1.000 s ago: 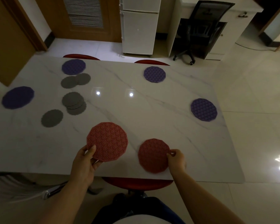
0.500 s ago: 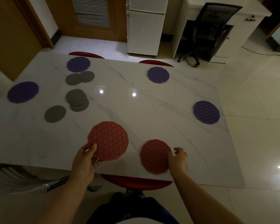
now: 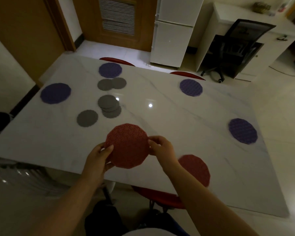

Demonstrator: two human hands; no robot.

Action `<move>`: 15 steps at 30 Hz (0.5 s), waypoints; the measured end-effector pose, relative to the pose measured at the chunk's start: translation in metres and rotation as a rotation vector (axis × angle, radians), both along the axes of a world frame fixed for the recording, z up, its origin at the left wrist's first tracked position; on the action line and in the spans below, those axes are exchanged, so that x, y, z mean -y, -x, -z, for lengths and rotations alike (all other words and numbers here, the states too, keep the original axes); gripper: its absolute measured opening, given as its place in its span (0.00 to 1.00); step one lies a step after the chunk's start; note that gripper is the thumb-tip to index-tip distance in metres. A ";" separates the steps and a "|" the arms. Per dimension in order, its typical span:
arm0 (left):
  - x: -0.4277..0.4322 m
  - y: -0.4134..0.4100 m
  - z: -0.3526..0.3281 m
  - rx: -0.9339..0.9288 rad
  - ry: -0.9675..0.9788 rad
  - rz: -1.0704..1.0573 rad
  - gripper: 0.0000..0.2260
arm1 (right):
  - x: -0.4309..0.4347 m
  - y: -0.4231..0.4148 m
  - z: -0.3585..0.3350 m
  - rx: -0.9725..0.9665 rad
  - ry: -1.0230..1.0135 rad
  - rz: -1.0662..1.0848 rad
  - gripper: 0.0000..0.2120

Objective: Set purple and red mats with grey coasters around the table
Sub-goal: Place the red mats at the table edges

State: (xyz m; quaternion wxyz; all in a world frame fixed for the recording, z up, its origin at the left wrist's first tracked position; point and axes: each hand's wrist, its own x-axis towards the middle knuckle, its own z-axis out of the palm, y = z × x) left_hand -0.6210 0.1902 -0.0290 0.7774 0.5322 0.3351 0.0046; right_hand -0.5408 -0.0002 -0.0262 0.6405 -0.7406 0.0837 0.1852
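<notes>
Head view: left hand (image 3: pixel 99 157) grips the left rim of a red mat (image 3: pixel 128 145), thumb on top, right hand (image 3: pixel 162 147) pinches its right rim, mat held above the marble table (image 3: pixel 177 116) near edge; second red mat (image 3: pixel 197 169) lies flat to the right.

Four purple mats (image 3: pixel 191 87) out on the table (image 3: pixel 177 120), and two red mats (image 3: pixel 127 145), that's six mats. Grey coasters (image 3: pixel 87 118): one on its own, two overlapping as a pair, plus a fanned stack (image 3: pixel 107 102) showing about three edges, exact number hard to call. Three red chair seats (image 3: pixel 117 60) too.
</notes>
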 end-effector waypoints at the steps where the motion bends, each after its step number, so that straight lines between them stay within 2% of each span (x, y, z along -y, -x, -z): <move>1: -0.012 0.001 0.000 -0.008 -0.007 0.003 0.06 | -0.012 0.001 0.001 -0.001 0.005 0.016 0.05; 8: -0.137 0.007 0.008 -0.124 -0.182 0.143 0.08 | -0.123 0.026 0.019 -0.053 0.061 -0.013 0.12; 13: -0.200 -0.001 0.023 -0.183 -0.441 0.347 0.12 | -0.184 0.027 0.036 -0.123 0.159 0.007 0.11; 15: -0.216 -0.003 0.030 -0.246 -0.514 0.415 0.17 | -0.199 0.029 0.045 -0.155 0.224 0.020 0.11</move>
